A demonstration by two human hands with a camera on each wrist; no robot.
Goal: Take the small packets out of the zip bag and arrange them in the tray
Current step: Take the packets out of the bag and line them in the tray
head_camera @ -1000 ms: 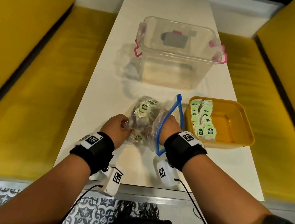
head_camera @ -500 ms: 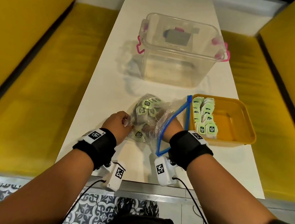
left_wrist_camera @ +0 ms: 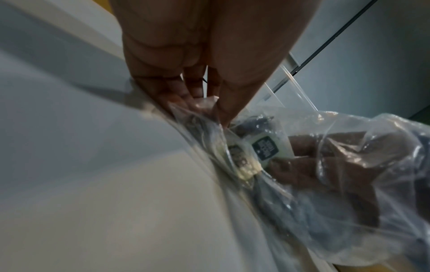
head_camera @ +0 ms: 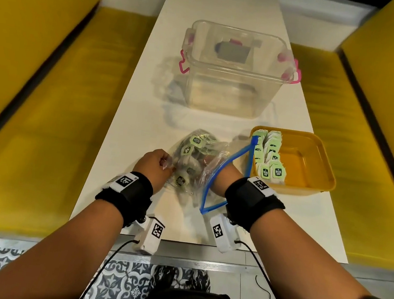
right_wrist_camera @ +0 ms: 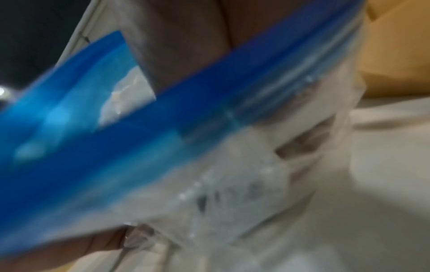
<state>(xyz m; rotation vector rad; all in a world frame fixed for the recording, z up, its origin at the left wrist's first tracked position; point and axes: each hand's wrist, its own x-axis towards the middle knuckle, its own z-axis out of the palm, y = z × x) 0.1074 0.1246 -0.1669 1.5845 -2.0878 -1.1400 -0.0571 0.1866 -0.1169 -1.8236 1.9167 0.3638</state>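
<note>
I am pinching the closed end of the bag (head_camera: 197, 159) with my left hand (head_camera: 153, 166), anchoring it on the table (head_camera: 123, 141) so it is not dragging. My right hand (head_camera: 220, 180) is reaching inside the blue mouth for packets (head_camera: 195, 141); how its fingers are lying, I cannot tell. The tray (head_camera: 322, 163) is sitting just right of that hand, keeping each carry short.

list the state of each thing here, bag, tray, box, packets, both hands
zip bag: open, blue mouth spread around the right wrist, lying on the table
packets: some inside the bag
tray: partly filled, rows along its left side
clear box: lid on, pink latches
left hand: pinching the bag's closed end
right hand: inside the bag, fingers hidden
</note>
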